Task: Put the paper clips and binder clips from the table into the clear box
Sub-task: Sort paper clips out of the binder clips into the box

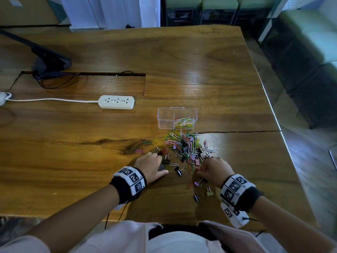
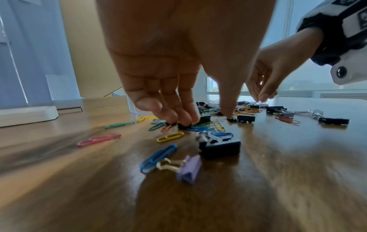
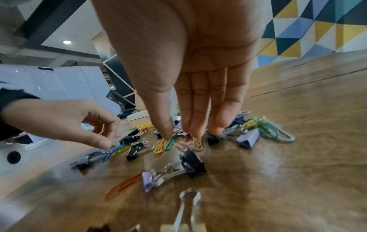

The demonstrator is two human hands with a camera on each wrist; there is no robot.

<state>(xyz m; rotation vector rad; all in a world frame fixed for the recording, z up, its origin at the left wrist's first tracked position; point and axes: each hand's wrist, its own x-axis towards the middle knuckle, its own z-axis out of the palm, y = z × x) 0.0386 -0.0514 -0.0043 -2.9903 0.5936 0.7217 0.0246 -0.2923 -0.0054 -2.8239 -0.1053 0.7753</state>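
Both hands reach down into the scattered clips [image 1: 184, 150] to gather them: the left hand [image 1: 151, 165] touches clips with nearly straight fingertips [image 2: 184, 120], the right hand [image 1: 215, 170] likewise [image 3: 195, 133], neither visibly gripping, with the clear box [image 1: 177, 117] beyond the fingertips.

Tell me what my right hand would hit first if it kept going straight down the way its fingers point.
Most likely the loose paper clips under the right hand fingertips, then the table; contact unclear.
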